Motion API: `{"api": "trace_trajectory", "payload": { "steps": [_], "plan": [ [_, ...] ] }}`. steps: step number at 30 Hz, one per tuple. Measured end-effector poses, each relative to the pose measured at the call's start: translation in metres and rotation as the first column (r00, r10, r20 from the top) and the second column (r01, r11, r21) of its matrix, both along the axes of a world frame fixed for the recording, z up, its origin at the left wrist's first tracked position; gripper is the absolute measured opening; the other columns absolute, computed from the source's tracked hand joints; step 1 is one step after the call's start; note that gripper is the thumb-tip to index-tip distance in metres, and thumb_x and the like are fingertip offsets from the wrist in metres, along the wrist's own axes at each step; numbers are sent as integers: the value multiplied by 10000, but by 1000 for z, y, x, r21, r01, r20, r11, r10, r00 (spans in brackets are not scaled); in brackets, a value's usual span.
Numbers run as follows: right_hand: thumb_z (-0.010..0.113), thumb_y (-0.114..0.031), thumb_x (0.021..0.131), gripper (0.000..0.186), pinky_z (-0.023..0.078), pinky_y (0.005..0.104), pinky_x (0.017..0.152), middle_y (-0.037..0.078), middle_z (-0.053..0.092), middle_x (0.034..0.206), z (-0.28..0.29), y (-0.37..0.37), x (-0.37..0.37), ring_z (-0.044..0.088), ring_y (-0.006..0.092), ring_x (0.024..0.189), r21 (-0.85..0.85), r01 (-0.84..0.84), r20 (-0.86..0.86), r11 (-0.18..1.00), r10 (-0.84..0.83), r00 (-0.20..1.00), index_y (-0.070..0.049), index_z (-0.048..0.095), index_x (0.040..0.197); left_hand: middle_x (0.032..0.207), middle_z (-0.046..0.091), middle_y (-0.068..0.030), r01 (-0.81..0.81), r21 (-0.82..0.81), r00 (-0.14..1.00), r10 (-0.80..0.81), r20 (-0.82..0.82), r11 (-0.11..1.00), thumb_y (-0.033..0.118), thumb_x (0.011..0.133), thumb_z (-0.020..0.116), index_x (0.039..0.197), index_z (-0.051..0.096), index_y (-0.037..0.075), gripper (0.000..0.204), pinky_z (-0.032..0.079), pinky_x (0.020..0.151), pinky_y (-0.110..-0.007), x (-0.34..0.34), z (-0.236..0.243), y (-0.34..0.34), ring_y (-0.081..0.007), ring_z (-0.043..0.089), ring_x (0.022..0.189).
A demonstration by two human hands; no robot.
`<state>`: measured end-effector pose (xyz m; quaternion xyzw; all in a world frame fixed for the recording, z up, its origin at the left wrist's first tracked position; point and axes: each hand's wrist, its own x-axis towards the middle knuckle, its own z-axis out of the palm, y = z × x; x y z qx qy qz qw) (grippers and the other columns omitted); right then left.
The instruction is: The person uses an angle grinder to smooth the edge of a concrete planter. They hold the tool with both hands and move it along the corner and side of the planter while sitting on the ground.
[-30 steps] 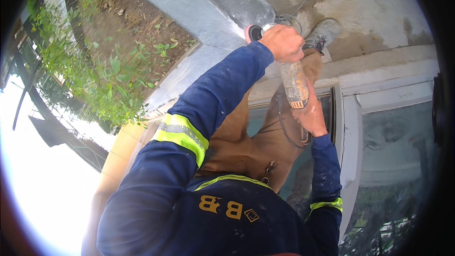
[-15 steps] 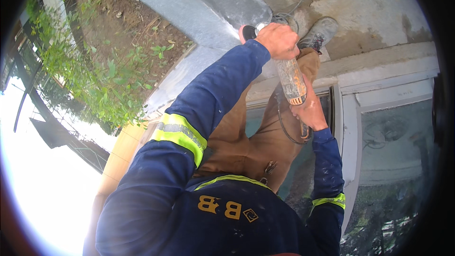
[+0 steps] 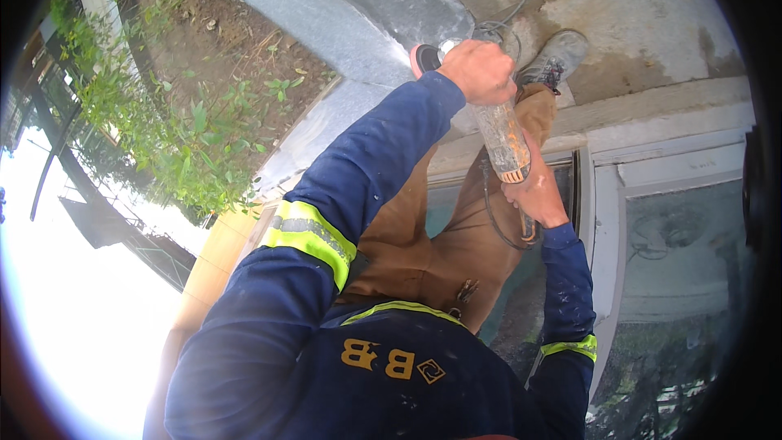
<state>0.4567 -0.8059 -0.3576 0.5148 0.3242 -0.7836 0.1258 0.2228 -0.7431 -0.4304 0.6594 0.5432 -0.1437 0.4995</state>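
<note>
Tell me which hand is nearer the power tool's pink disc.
Left. The left hand grips the power tool just behind the pink disc; the right hand holds its rear end.

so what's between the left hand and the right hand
In the head view, the scuffed grey-and-orange body of the power tool lies between them, with the left hand toward its front and the right hand at its rear.

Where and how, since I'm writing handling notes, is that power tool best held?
Probably by the narrow body of the power tool, reached from the person's side: its rear points back toward them, while the pad sits at the far end. The right hand holds the rear, the left hand closer to the pad.
</note>
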Motion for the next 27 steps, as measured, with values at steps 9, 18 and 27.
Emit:
{"api": "trace_trajectory", "payload": {
  "steps": [9, 18, 27],
  "plan": [
    [673, 75, 697, 966, 553, 363, 646, 174, 709, 1001, -6, 11, 3, 681, 231, 678, -60, -63, 28, 996, 64, 998, -129, 305, 1566, 821, 716, -173, -19, -31, 1000, 19, -7, 999, 299, 818, 600, 859, 733, 61, 276, 556, 779, -489, 4, -11, -2, -366, 696, 847],
    [687, 48, 690, 974, 565, 369, 697, 186, 710, 1060, -4, 17, -3, 704, 264, 767, -91, -61, 62, 994, 67, 996, -131, 305, 1568, 798, 707, -177, -45, 17, 999, 45, 11, 999, 282, 798, 604, 826, 722, 35, 276, 557, 776, -486, 1, -8, 2, -379, 692, 837],
    [708, 31, 689, 978, 543, 394, 920, 229, 701, 1133, -4, -6, 13, 682, 406, 1091, 65, -41, 3, 997, 41, 999, -141, 309, 1565, 822, 713, -163, -73, 21, 997, 72, 29, 997, 286, 800, 602, 805, 716, 30, 280, 560, 773, -478, 7, 5, -2, -366, 696, 846]
  ]
}}
